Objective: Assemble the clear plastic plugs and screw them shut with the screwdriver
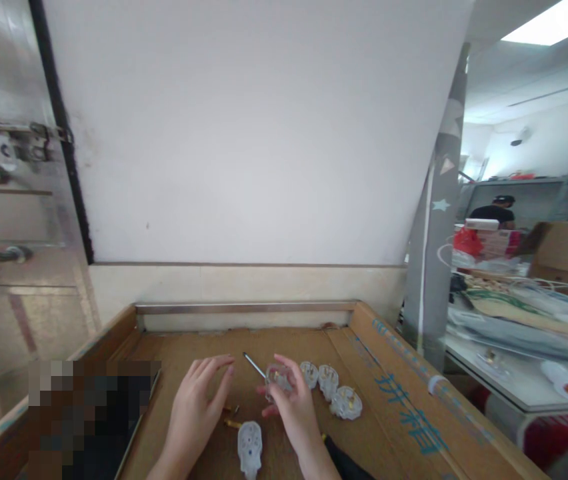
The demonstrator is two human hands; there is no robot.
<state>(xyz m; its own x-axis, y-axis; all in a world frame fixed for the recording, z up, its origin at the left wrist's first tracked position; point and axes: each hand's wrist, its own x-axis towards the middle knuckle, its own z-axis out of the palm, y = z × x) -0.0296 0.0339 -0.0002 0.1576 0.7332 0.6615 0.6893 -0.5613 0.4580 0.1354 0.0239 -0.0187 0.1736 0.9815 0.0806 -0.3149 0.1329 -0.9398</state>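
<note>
My right hand grips a clear plastic plug part between thumb and fingers. A thin metal screwdriver shaft points out to the far left from behind that part. In line with it, a black handle with a yellow end shows beyond my right wrist. My left hand hovers over the cardboard, thumb and fingers apart, holding nothing visible. Between my hands lies a whitish clear plug shell, beside a small brass piece. Several round clear plug parts with brass pins sit right of my right hand.
Cardboard lines the work surface, with raised edges at its sides. A dark flat object, partly pixelated, lies at left. A white wall stands behind. At right, a cluttered table and a person farther back.
</note>
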